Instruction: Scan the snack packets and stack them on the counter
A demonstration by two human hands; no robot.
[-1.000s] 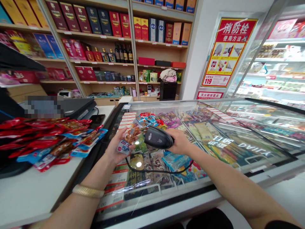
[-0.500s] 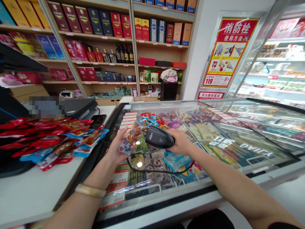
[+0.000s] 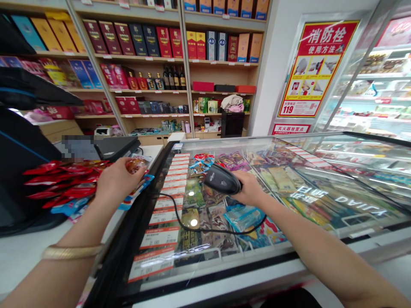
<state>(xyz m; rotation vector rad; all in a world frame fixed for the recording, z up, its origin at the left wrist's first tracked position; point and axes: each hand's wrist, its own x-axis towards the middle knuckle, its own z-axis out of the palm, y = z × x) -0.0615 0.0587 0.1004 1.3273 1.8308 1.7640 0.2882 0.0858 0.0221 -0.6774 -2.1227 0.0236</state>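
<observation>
I count one snack packet [image 3: 137, 164] in my left hand [image 3: 117, 182], one barcode scanner [image 3: 222, 179] in my right hand [image 3: 249, 188], one black cable [image 3: 205, 230] and one gold bracelet [image 3: 72, 252]. One shelf [image 3: 163, 58] facing me carries seven tall boxes [image 3: 137, 39]: three maroon, two dark blue, two red. I make out three flat boxes [image 3: 224, 88] and two fire-safety signs [image 3: 317, 68]; the heaped snack pouches [image 3: 51, 180] overlap too much to count.
</observation>
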